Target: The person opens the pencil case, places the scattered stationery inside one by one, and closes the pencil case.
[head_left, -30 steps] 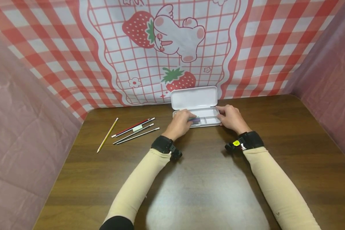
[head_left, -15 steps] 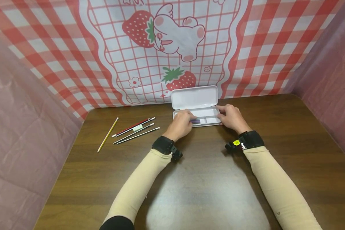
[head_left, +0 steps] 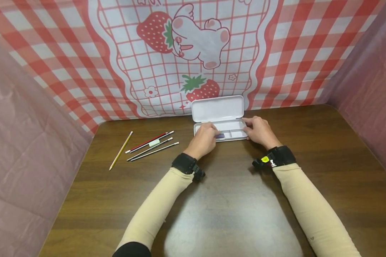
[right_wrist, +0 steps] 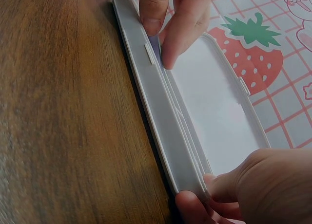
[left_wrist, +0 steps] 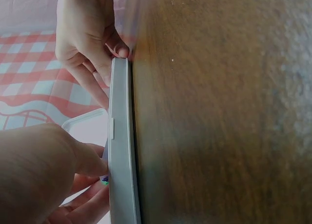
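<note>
A white pencil case (head_left: 217, 109) stands with its lid raised near the table's back edge. My left hand (head_left: 204, 141) reaches into its left part and pinches a small purple block (head_left: 220, 136) in the front compartment. The fingers hide most of that block, and its exact kind cannot be made out; a bit of green shows on it in the left wrist view. My right hand (head_left: 260, 132) grips the case's right end, thumb and fingers on the wall (right_wrist: 151, 95), as the right wrist view shows.
To the left, a yellow pencil (head_left: 120, 150) lies apart from several dark and red pencils (head_left: 154, 149). A pale green eraser (head_left: 154, 143) lies among these. A checked strawberry cloth (head_left: 296, 53) hangs right behind the case.
My left hand has shifted slightly to the right, and the purple block has gone lower into the case. My right hand keeps its grip on the case's end.
</note>
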Available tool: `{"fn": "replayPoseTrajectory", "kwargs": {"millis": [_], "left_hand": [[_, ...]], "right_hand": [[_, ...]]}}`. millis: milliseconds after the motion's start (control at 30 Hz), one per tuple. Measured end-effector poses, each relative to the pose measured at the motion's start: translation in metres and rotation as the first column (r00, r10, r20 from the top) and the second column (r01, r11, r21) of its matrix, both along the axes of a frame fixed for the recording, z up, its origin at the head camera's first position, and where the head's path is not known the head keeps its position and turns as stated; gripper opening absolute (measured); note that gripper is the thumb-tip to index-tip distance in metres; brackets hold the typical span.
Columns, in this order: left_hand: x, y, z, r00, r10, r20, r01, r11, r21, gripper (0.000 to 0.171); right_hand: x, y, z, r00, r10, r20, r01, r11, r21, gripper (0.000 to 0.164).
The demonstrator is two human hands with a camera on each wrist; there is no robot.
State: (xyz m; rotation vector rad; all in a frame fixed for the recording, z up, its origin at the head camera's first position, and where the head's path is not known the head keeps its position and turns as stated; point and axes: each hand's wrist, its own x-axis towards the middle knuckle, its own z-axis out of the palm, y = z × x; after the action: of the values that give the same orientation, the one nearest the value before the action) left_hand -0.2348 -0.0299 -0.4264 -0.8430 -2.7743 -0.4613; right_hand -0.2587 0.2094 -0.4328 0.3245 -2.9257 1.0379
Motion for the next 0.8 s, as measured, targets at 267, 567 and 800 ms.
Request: {"fn": "replayPoseTrajectory", "kwargs": {"millis": [267, 567, 800], "left_hand": [[0.001, -0.001, -0.002, 1.000, 0.008, -0.005, -0.008, 1.000, 0.017, 0.034], [0.004, -0.003, -0.008, 1.000, 0.024, -0.002, -0.024, 0.995, 0.096, 0.034], [0.004, -0.003, -0.012, 0.999, 0.029, -0.022, -0.026, 0.992, 0.125, 0.032]], "right_hand": [[-0.001, -0.001, 0.001, 1.000, -0.004, 0.005, 0.003, 1.000, 0.005, 0.045], [-0.001, -0.001, 0.001, 1.000, -0.007, 0.017, 0.007, 1.000, 0.001, 0.045], [0.000, 0.000, 0.002, 1.000, -0.010, 0.027, 0.010, 1.000, -0.002, 0.045]]}}
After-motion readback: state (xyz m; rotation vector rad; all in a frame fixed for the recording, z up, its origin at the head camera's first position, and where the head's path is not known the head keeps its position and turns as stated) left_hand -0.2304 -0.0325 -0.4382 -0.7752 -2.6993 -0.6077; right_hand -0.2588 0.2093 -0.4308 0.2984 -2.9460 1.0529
